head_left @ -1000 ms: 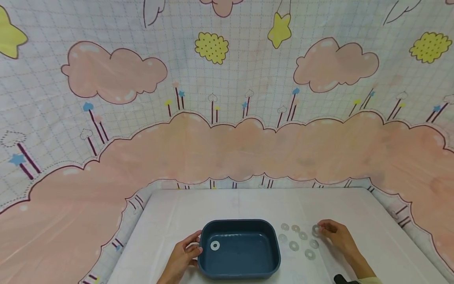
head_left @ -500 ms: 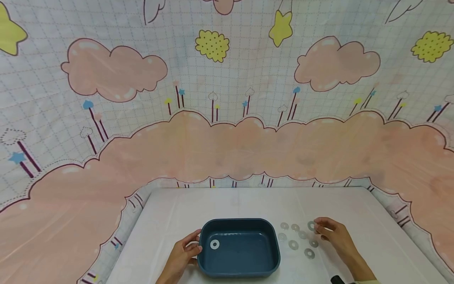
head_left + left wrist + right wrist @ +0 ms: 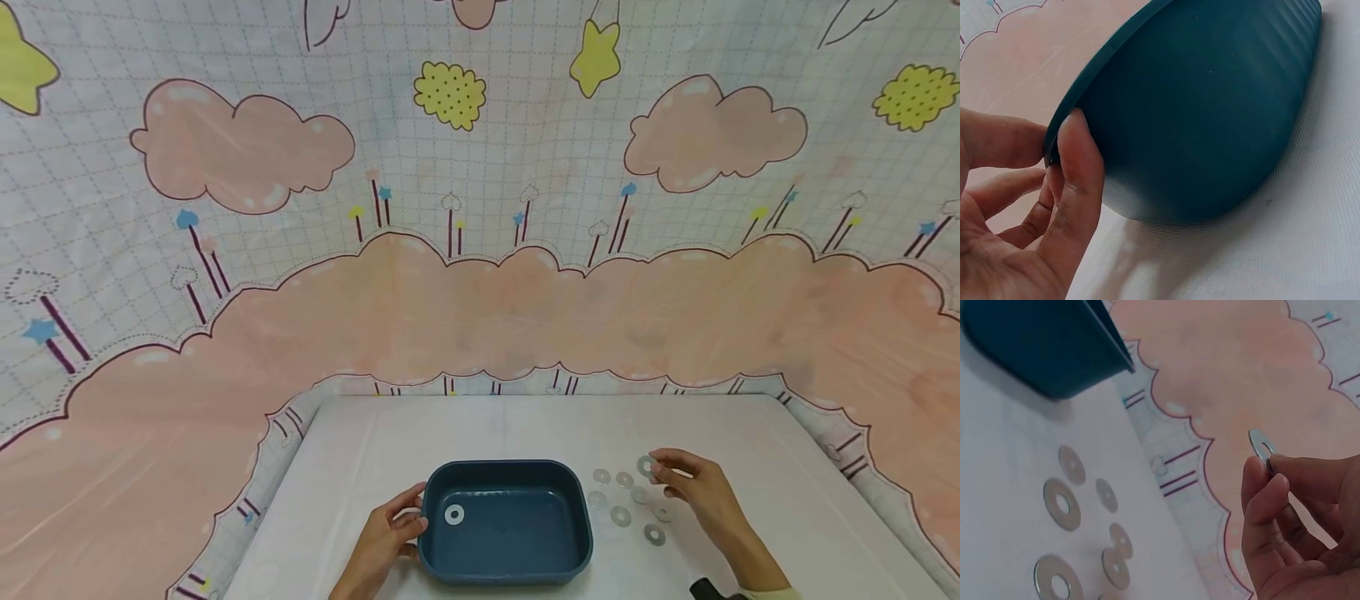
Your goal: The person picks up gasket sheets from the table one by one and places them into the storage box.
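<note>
A washer (image 3: 1261, 443) is pinched in the right hand (image 3: 693, 492) above the loose washers (image 3: 621, 516) on the table (image 3: 750, 450). The tub (image 3: 555, 533), one washer inside, is gripped at its rim by the left hand (image 3: 386, 537).

White worktop (image 3: 480, 429); dark blue tub (image 3: 504, 567) sits near the front edge, centre; one washer (image 3: 453, 514) inside it, left end; six loose washers (image 3: 620, 516) lie flat just right of the tub, near each other; small black object (image 3: 705, 589) at front right edge.
</note>
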Tool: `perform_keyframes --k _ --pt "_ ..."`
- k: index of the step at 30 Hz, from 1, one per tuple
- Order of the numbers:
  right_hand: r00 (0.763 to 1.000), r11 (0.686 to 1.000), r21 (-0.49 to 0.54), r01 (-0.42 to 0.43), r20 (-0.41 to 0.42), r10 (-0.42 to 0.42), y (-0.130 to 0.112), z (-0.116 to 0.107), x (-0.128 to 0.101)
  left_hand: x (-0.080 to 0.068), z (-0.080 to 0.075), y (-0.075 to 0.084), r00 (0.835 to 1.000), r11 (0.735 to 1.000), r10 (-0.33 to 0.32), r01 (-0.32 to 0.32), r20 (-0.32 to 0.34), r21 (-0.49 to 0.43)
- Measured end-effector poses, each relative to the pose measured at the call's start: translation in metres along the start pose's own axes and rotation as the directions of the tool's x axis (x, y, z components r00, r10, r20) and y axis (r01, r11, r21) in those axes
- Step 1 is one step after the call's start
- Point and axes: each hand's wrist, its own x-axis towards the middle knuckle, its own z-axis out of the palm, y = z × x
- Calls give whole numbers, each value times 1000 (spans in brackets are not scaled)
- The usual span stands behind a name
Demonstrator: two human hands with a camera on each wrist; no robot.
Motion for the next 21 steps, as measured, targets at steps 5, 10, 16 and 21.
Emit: perform_keyframes --k 5,10,16,21 --pt "1000 999 40 4 9 -4 -10 5 -3 0 0 0 1000 1000 -2 2 -2 6" --pt "999 998 60 28 24 -29 -20 11 -6 -1 0 1 1000 1000 -1 1 -4 9" --pt "998 992 113 53 38 -58 -30 22 -11 -1 0 2 1000 1000 6 -6 -6 9" --pt "995 989 134 63 63 -72 -36 31 -11 0 1 1 1000 1000 -5 5 -5 6"
